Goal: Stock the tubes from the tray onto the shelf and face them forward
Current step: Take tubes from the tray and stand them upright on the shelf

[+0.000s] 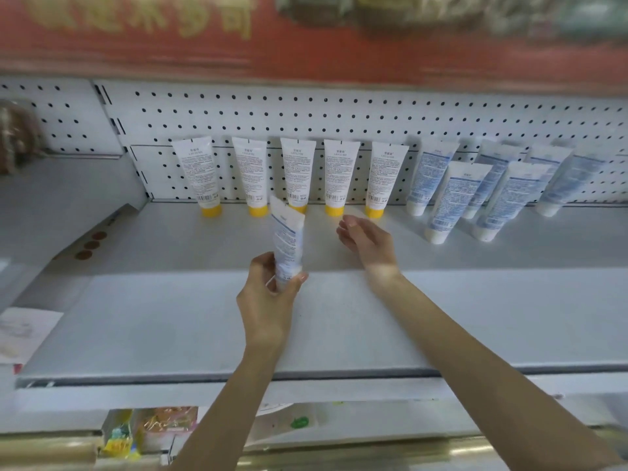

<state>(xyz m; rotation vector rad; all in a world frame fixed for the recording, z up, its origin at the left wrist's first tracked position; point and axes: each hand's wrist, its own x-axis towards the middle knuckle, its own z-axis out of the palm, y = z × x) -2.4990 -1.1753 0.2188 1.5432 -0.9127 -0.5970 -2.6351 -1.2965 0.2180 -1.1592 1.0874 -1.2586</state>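
Note:
My left hand [268,294] grips the lower end of a white tube with blue print [287,239], held upright above the middle of the grey shelf [170,317]. My right hand [365,237] hovers just right of it, fingers relaxed and holding nothing. Against the pegboard stand several white tubes with yellow caps [294,175], cap down, back labels outward. To their right stand several blue-print tubes with white caps [457,198] in two staggered rows. The tray is not in view.
The white pegboard back wall [339,113] rises behind the tubes. A cardboard flap with brown round spots [91,244] lies at the shelf's left end. Papers [23,331] sit at far left. Packaged goods [149,430] fill the shelf below.

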